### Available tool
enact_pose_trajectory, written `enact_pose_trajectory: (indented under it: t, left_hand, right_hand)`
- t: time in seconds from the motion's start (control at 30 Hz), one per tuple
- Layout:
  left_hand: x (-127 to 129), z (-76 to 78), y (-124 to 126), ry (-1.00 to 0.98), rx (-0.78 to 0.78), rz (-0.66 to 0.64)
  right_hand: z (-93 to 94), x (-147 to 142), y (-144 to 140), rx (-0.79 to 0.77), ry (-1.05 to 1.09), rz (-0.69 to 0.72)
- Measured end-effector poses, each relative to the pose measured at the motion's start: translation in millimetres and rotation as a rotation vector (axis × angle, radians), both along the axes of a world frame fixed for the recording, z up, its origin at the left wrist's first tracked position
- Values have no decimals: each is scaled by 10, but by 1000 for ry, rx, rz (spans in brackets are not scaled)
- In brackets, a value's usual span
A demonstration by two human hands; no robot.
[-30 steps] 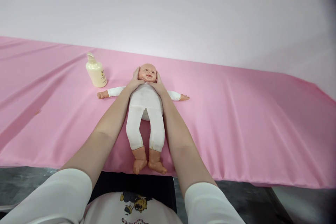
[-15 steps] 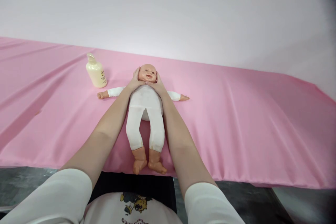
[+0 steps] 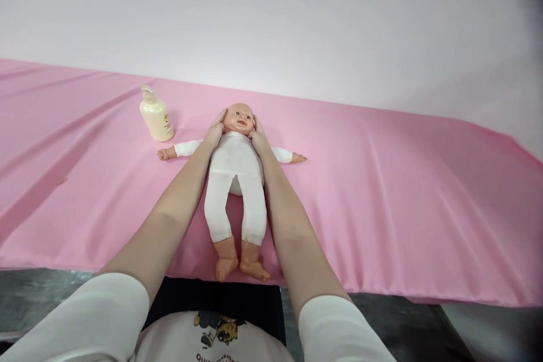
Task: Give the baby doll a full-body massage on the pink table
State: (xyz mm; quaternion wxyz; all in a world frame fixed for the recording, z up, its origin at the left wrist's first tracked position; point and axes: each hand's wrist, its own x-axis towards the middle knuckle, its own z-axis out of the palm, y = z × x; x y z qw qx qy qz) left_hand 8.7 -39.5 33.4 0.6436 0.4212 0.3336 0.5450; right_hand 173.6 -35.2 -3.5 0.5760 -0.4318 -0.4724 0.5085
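A baby doll (image 3: 236,172) in white clothes lies on its back on the pink sheet (image 3: 382,192), arms spread, feet toward me. My left hand (image 3: 214,131) rests against the left side of the doll's head (image 3: 239,118), fingers up along the cheek. My right hand (image 3: 257,134) cups the other side of the head the same way. Both hands touch the head without closing around it.
A cream lotion bottle (image 3: 156,115) with a pump stands on the sheet just left of the doll's arm. The sheet's front edge (image 3: 382,293) hangs over a dark floor. A plain pale wall rises behind.
My thumbs, which met under the doll's chin, have slid apart and up along the cheeks. The doll has not moved.
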Motion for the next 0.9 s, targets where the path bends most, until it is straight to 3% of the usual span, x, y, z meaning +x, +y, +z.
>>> enact_pose_trajectory:
  t: [0.1, 0.27, 0.53, 0.9]
  left_hand:
    - [31, 102, -91, 3, -12, 106]
    - [36, 154, -140, -17, -13, 137]
    - [18, -5, 6, 52, 45, 142]
    - [-66, -198, 99, 515, 330, 123]
  right_hand:
    - [-9, -5, 22, 29, 28, 3]
    - [-16, 23, 26, 37, -21, -15]
    - [-15, 16, 28, 17, -43, -35]
    - [-8, -23, 4, 61, -173, -3]
